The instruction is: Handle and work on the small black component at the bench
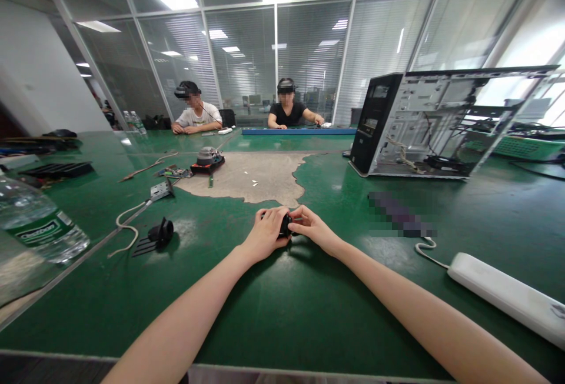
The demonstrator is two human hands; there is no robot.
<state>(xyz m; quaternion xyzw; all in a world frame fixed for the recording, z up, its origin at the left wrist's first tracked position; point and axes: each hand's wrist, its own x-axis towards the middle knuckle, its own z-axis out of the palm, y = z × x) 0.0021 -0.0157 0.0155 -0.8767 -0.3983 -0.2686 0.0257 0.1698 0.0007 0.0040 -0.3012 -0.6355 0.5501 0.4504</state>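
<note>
Just past the middle of the green table (247, 313), a small black object (285, 226) is between my two hands. My left hand (267, 232) is wrapped over its top and left side and covers most of it, so I cannot make out its kind. From the right, the thumb and fingertips of my right hand (312, 228) are closed against its side. To the left lies a black plastic part with a round end and slats (159, 232). Behind that is a small metal box (161, 190) with a pale cable.
An opened computer case (379, 125) stands at the right rear. A white power strip (503, 293) lies at the right, a large water bottle (42, 225) at the left. Beyond the bare patch with a heatsink fan (207, 159), two people (286, 107) sit across the table.
</note>
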